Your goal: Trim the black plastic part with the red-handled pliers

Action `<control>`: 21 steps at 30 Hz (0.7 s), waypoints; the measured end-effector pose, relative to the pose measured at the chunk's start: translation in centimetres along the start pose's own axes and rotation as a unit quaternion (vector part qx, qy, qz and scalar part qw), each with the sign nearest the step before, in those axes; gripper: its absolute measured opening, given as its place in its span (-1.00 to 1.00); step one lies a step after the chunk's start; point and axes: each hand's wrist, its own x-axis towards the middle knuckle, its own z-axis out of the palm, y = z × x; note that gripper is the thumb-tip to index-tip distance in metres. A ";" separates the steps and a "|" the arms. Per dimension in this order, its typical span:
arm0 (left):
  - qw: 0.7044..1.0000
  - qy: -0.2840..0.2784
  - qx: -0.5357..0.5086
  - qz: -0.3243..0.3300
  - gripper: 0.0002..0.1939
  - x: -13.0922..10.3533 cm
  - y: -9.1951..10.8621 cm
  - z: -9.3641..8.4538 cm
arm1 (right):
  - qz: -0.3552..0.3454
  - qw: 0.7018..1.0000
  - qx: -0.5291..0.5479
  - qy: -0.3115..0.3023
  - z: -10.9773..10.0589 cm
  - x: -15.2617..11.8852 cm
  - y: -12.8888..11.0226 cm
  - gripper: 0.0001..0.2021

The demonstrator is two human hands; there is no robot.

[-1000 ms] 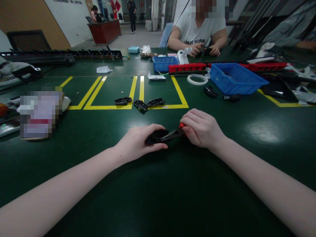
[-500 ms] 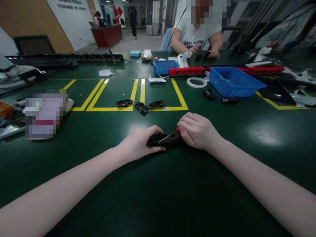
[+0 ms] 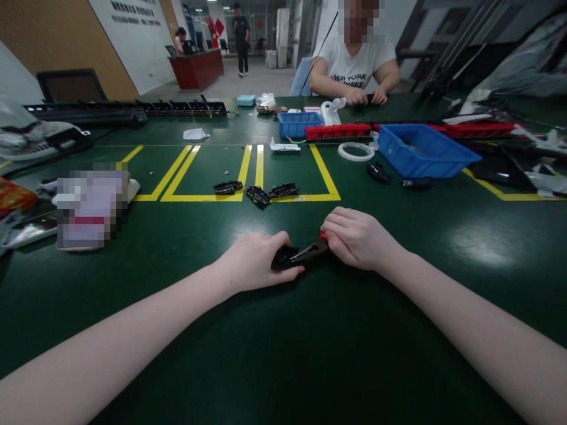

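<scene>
At the upper right of the frame, the white shirt (image 3: pixel 354 58) of a person across the table (image 3: pixel 283 354) reads "NEW YORK", with a partly hidden line beneath it, while the dark lettering (image 3: pixel 135 13) on the upper-left wall is too blurred for me to read. In the middle of the frame, my left hand (image 3: pixel 252 262) is curled round a black part (image 3: pixel 282 258), thumb and fingers on either side of it. Just right of that, my right hand (image 3: pixel 358 239) is closed round the red-handled pliers (image 3: pixel 312 251), their tips at the part.
</scene>
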 end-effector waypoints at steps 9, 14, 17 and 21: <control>1.000 -0.008 0.017 0.023 -0.53 0.2 -0.5 0.0 | -0.004 1.000 -0.005 -0.014 0.0 -0.2 0.2 -0.69; 0.999 0.010 0.008 0.033 -0.57 0.0 -0.7 0.1 | 0.014 1.000 0.000 -0.005 0.0 -0.2 0.2 -0.68; 0.999 0.016 0.002 0.032 -0.60 0.0 -0.8 0.1 | 0.026 1.000 0.004 0.005 0.0 -0.4 0.3 -0.69; 0.999 0.020 0.002 0.040 -0.63 0.0 -0.9 0.1 | 0.039 0.999 0.005 0.023 0.1 -0.6 0.3 -0.72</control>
